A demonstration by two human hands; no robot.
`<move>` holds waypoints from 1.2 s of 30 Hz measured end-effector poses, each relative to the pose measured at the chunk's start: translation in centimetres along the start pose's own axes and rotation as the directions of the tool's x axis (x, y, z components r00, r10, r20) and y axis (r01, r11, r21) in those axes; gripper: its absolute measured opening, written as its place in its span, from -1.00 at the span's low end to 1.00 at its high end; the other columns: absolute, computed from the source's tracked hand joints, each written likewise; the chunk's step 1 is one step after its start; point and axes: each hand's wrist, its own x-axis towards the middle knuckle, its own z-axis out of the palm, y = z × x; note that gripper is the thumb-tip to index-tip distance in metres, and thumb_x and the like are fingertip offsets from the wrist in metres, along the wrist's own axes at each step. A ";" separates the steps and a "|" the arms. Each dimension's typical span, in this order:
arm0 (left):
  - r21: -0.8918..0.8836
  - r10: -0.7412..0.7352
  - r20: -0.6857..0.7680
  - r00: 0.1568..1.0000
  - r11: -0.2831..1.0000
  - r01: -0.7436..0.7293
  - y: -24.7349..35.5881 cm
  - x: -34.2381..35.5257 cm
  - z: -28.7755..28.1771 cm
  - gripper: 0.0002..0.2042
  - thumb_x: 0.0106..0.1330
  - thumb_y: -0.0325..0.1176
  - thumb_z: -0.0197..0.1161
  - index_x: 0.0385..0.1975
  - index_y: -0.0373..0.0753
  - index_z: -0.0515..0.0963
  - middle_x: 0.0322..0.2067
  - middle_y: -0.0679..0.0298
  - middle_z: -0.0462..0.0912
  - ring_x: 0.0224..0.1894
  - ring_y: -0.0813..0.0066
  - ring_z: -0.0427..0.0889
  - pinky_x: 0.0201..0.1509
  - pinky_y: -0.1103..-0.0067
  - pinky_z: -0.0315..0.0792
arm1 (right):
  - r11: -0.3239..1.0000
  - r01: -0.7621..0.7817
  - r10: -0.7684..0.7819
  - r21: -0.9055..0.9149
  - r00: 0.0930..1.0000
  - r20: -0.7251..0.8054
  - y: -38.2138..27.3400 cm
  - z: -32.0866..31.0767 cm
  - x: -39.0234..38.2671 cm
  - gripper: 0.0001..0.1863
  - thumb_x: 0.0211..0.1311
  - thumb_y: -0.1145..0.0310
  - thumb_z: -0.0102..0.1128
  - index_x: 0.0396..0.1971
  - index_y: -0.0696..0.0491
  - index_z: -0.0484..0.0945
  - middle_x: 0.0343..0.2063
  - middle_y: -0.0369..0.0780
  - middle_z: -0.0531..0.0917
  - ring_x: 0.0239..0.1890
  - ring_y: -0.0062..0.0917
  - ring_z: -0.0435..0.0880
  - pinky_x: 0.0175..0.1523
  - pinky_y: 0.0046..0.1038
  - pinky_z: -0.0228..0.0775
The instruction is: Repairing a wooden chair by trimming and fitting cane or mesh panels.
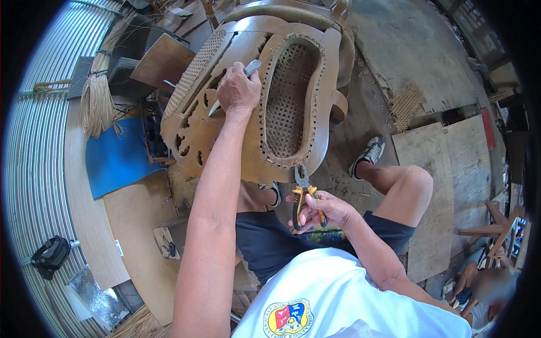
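A carved wooden chair piece [197, 135] has an oval opening with woven cane [287, 96] set inside and holes around its border. My left hand [236, 90] is closed on a pale, pointed tool [253, 66] over the carved cutouts, left of that opening. My right hand [320, 214] grips pliers [304, 194] with black and yellow handles; their jaws reach the opening's lower border, among short cane ends. Another woven panel [205, 59] runs along the piece's left side.
Bundled cane strands [97, 101], a blue mat [115, 158] and a black bag [48, 253] lie left. Plywood boards [428, 169] and a cane scrap [406, 107] lie right, beyond my bent leg. Another person [479, 293] is at lower right, beside a wooden frame [496, 228].
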 end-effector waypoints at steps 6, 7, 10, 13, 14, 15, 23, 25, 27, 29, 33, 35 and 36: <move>-0.003 0.009 0.012 1.000 1.000 -0.009 0.0 0.0 -0.1 -0.72 0.33 -0.05 0.21 -0.26 -0.15 0.47 -0.25 0.14 0.66 -0.19 0.07 0.68 -0.16 0.17 0.53 | 1.000 -0.002 0.002 -0.006 1.000 0.017 -0.1 -0.2 0.4 -0.32 0.45 -0.03 0.06 0.30 0.22 0.27 -0.43 -0.15 0.73 0.04 -0.16 0.69 0.00 -0.05 0.65; -0.002 0.006 0.012 1.000 1.000 -0.006 0.0 0.1 -0.2 -0.72 0.33 -0.05 0.21 -0.26 -0.15 0.47 -0.25 0.14 0.66 -0.19 0.07 0.68 -0.16 0.17 0.53 | 1.000 -0.004 0.004 -0.007 1.000 0.018 -0.1 0.0 0.5 -0.32 0.45 -0.03 0.06 0.30 0.22 0.27 -0.43 -0.15 0.73 0.04 -0.16 0.69 0.00 -0.05 0.65; 0.013 0.010 0.022 1.000 1.000 -0.010 -0.1 0.1 -0.2 -0.72 0.31 -0.08 0.24 -0.27 -0.17 0.45 -0.28 0.13 0.65 -0.19 0.09 0.69 -0.12 0.20 0.56 | 1.000 -0.006 0.006 0.019 1.000 -0.020 -0.1 1.0 0.9 -0.33 0.46 -0.04 0.02 0.29 0.21 0.29 -0.47 -0.18 0.70 -0.01 -0.20 0.71 0.04 -0.06 0.63; 0.013 0.019 0.013 1.000 1.000 -0.019 -0.1 0.1 -0.2 -0.72 0.32 -0.08 0.23 -0.26 -0.17 0.46 -0.28 0.13 0.66 -0.19 0.09 0.70 -0.11 0.20 0.56 | 0.983 0.027 -0.029 0.183 1.000 0.006 0.7 1.6 1.1 -0.34 0.47 -0.08 -0.01 0.26 0.20 0.33 -0.49 -0.22 0.66 -0.11 -0.27 0.73 0.09 -0.05 0.60; 0.012 0.025 0.008 1.000 1.000 -0.025 -0.1 0.1 -0.1 -0.72 0.32 -0.08 0.23 -0.26 -0.17 0.46 -0.28 0.13 0.66 -0.20 0.09 0.70 -0.12 0.20 0.56 | 0.977 0.038 -0.037 0.210 0.999 -0.009 1.1 1.5 1.2 -0.35 0.46 -0.09 0.00 0.23 0.20 0.37 -0.49 -0.24 0.64 -0.13 -0.30 0.72 0.10 -0.03 0.58; 0.010 0.031 0.002 1.000 0.999 -0.031 0.0 0.1 -0.1 -0.72 0.32 -0.08 0.23 -0.26 -0.17 0.46 -0.28 0.13 0.66 -0.20 0.09 0.70 -0.12 0.20 0.56 | 0.970 0.049 -0.045 0.237 0.999 -0.024 1.4 1.4 1.2 -0.35 0.44 -0.11 0.01 0.20 0.19 0.40 -0.49 -0.25 0.63 -0.16 -0.33 0.72 0.12 0.00 0.56; -0.004 0.011 0.008 1.000 1.000 -0.011 -0.4 0.0 0.0 -0.71 0.34 -0.05 0.20 -0.25 -0.15 0.48 -0.25 0.13 0.66 -0.18 0.06 0.69 -0.14 0.16 0.53 | 0.949 0.021 0.044 0.314 0.979 -0.199 1.1 3.9 1.2 -0.46 0.43 -0.11 0.03 -0.03 0.13 0.53 -0.44 -0.25 0.58 -0.21 -0.30 0.70 0.10 0.03 0.52; -0.007 0.009 0.003 1.000 1.000 -0.009 -0.5 0.0 0.0 -0.71 0.34 -0.04 0.21 -0.25 -0.15 0.48 -0.25 0.13 0.66 -0.18 0.06 0.69 -0.15 0.16 0.53 | 0.922 0.031 0.069 0.386 0.968 -0.242 1.0 4.6 1.2 -0.50 0.43 -0.09 0.05 -0.09 0.10 0.55 -0.41 -0.25 0.57 -0.30 -0.36 0.68 0.00 -0.08 0.59; -0.011 0.014 0.011 1.000 1.000 -0.013 -0.3 0.1 0.2 -0.71 0.34 -0.04 0.21 -0.25 -0.15 0.48 -0.24 0.13 0.66 -0.18 0.06 0.69 -0.14 0.16 0.54 | 0.857 0.012 0.024 0.515 0.998 -0.063 1.6 3.9 1.4 -0.58 0.41 -0.06 0.12 -0.16 0.04 0.54 -0.38 -0.26 0.55 -0.45 -0.48 0.54 -0.28 -0.37 0.47; -0.006 0.011 0.013 1.000 1.000 -0.011 0.0 0.0 0.0 -0.71 0.33 -0.04 0.21 -0.24 -0.15 0.48 -0.23 0.13 0.67 -0.17 0.05 0.69 -0.14 0.16 0.54 | 0.860 0.012 -0.004 0.510 1.000 -0.017 1.6 3.4 1.0 -0.60 0.41 -0.05 0.13 -0.19 0.04 0.52 -0.41 -0.27 0.52 -0.47 -0.52 0.49 -0.32 -0.40 0.42; 0.011 0.024 -0.001 1.000 1.000 -0.024 0.1 0.0 -0.1 -0.71 0.32 -0.06 0.22 -0.26 -0.17 0.48 -0.28 0.11 0.66 -0.19 0.07 0.70 -0.11 0.19 0.56 | 0.976 0.020 0.036 0.215 0.967 -0.251 0.1 5.6 0.6 -0.70 0.41 0.10 0.19 -0.35 0.03 0.44 -0.53 -0.31 0.43 -0.57 -0.60 0.41 -0.44 -0.47 0.29; 0.016 0.023 0.002 1.000 1.000 -0.023 0.0 0.0 -0.3 -0.71 0.32 -0.06 0.22 -0.26 -0.17 0.48 -0.28 0.11 0.67 -0.19 0.07 0.70 -0.11 0.19 0.56 | 0.930 -0.094 -0.088 -0.354 0.881 -0.465 -0.7 5.1 0.2 -0.76 0.42 0.31 0.14 -0.45 0.04 0.35 -0.63 -0.32 0.41 -0.63 -0.64 0.39 -0.52 -0.45 0.28; 0.022 0.021 0.001 1.000 1.000 -0.021 0.0 0.0 -0.4 -0.71 0.33 -0.06 0.21 -0.26 -0.17 0.48 -0.28 0.11 0.67 -0.19 0.07 0.70 -0.11 0.19 0.56 | 0.931 -0.094 -0.089 -0.353 0.880 -0.468 -1.4 5.0 -0.2 -0.76 0.42 0.31 0.14 -0.45 0.04 0.35 -0.63 -0.32 0.41 -0.63 -0.64 0.39 -0.52 -0.45 0.28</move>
